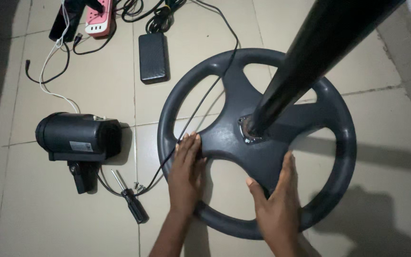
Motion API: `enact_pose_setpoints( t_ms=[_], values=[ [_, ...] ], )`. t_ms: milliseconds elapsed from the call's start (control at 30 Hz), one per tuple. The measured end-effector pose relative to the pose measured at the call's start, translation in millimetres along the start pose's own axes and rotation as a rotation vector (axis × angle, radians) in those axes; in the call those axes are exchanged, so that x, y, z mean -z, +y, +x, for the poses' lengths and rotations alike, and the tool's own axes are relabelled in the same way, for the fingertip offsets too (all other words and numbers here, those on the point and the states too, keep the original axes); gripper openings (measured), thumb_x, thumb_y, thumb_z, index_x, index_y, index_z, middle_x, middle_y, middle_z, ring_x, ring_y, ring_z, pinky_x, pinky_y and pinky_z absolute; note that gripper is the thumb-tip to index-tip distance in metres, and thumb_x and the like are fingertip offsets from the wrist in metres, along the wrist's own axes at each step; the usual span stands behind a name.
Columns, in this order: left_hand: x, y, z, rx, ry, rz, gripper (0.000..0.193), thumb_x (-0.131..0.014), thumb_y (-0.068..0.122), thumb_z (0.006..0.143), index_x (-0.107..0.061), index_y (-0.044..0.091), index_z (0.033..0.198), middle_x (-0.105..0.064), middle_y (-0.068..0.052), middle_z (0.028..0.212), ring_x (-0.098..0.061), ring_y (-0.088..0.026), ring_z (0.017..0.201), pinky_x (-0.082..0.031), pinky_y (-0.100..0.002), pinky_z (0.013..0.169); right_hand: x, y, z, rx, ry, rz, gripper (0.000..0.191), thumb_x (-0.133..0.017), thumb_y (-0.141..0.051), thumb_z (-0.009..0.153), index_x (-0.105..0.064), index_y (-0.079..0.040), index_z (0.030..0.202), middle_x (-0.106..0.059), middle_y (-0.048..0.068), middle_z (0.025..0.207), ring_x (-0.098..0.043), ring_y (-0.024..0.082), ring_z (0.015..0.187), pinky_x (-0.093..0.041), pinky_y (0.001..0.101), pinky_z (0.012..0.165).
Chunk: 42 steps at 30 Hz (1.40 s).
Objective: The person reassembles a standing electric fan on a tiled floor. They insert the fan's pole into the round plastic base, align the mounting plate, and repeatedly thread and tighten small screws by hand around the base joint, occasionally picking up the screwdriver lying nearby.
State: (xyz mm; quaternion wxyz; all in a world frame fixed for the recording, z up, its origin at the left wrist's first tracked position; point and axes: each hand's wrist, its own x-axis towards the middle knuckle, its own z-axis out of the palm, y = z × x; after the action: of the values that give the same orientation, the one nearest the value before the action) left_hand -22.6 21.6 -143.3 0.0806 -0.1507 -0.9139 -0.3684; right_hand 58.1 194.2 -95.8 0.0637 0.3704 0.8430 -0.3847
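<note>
On a pale tiled floor (pixel 91 81), open left hand (pixel 185 173) and right hand (pixel 277 204) press flat on a round base (pixel 224 138) lying level, its pole (pixel 305 66) rising toward the far right.

Dark grey round base (pixel 258 138), glossy black pole (pixel 310 57), black motor housing (pixel 79 137), pink power strip (pixel 98 19), black-handled screwdriver (pixel 130 197), pale beige floor tiles (pixel 96 81).

One round fan base (pixel 338 143), one black pole (pixel 305 66), one motor housing (pixel 77 135), one screwdriver (pixel 130 199), one black adapter box (pixel 152 57), one pink power strip (pixel 98 19), two hands: left hand (pixel 185 173), right hand (pixel 277 200).
</note>
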Motion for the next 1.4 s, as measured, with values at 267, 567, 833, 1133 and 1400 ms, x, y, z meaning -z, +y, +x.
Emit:
enact_pose_setpoints(
  t_ms=[267, 567, 833, 1133, 1400],
  values=[
    [16, -26, 33, -0.248, -0.094, 0.011, 0.062, -0.069, 0.007, 0.090, -0.051, 0.010, 0.149, -0.049, -0.011, 0.157, -0.041, -0.030, 0.150, -0.031, -0.047, 0.126, -16, -13, -13, -0.061, -0.003, 0.120, 0.114, -0.075, -0.032, 0.086, 0.004, -0.007, 0.163, -0.008, 0.024, 0.166, -0.018, 0.039, 0.154, -0.021, 0.0444, 0.124],
    [21, -37, 54, -0.311, -0.167, 0.122, 0.061, -0.068, 0.014, 0.094, -0.048, 0.011, 0.152, -0.046, -0.010, 0.159, -0.039, -0.028, 0.150, -0.028, -0.044, 0.126, -20, -15, -10, -0.051, -0.050, 0.289, 0.123, -0.075, -0.037, 0.083, 0.017, -0.017, 0.163, -0.004, 0.028, 0.166, -0.022, 0.042, 0.151, -0.025, 0.0494, 0.122],
    [-15, 23, 8, 0.152, 0.147, 0.052, 0.059, -0.061, 0.016, 0.097, -0.045, 0.011, 0.154, -0.039, -0.012, 0.164, -0.033, -0.029, 0.154, -0.023, -0.052, 0.126, 27, 2, 66, 0.458, 0.151, -0.008, 0.072, -0.060, -0.034, 0.098, -0.029, -0.008, 0.158, -0.020, 0.018, 0.168, -0.017, 0.037, 0.156, -0.023, 0.0568, 0.120],
    [-53, 119, -21, 0.350, 0.041, -0.139, 0.109, -0.085, 0.038, 0.081, -0.019, -0.007, 0.156, -0.015, -0.027, 0.167, -0.013, -0.037, 0.157, -0.013, -0.052, 0.124, 38, -2, 101, 0.565, 0.147, -0.115, 0.056, -0.057, -0.032, 0.101, -0.042, -0.009, 0.150, -0.043, 0.015, 0.156, -0.040, 0.037, 0.144, -0.039, 0.0507, 0.114],
    [-44, 109, -14, 0.373, -0.092, -0.085, 0.123, -0.091, 0.035, 0.068, -0.017, -0.002, 0.158, -0.014, -0.022, 0.170, -0.015, -0.033, 0.158, -0.012, -0.051, 0.124, 33, -1, 91, 0.615, 0.220, -0.120, 0.057, -0.062, -0.026, 0.098, -0.045, -0.006, 0.148, -0.047, 0.022, 0.149, -0.041, 0.039, 0.141, -0.038, 0.0531, 0.111]
  ],
)
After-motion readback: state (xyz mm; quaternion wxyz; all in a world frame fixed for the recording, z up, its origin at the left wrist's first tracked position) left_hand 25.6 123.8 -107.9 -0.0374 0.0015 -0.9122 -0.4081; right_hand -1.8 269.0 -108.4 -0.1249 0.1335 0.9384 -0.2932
